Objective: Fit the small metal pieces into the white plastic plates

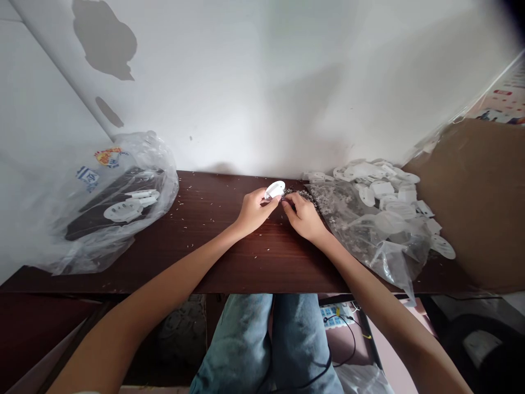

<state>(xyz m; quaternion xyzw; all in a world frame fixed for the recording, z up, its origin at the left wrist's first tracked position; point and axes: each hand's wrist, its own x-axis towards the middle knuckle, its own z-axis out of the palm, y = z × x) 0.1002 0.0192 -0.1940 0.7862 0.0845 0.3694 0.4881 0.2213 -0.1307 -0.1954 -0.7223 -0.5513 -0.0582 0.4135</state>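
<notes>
My left hand pinches a white oval plastic piece, tilted up above the brown table. Close by on the right, my right hand has its thumb and fingertips drawn together near the piece's lower edge. Whatever lies between those fingertips is too small to make out. Just behind the right hand, a heap of tiny greyish parts spreads toward a clear plastic bag. Many loose white plastic pieces are piled on and behind that bag.
At the left, an open clear plastic bag holds a few white pieces. Tiny white slivers dot the tabletop. A cardboard box stands at the right, and a white wall rises behind. Below the table are a power strip and cables.
</notes>
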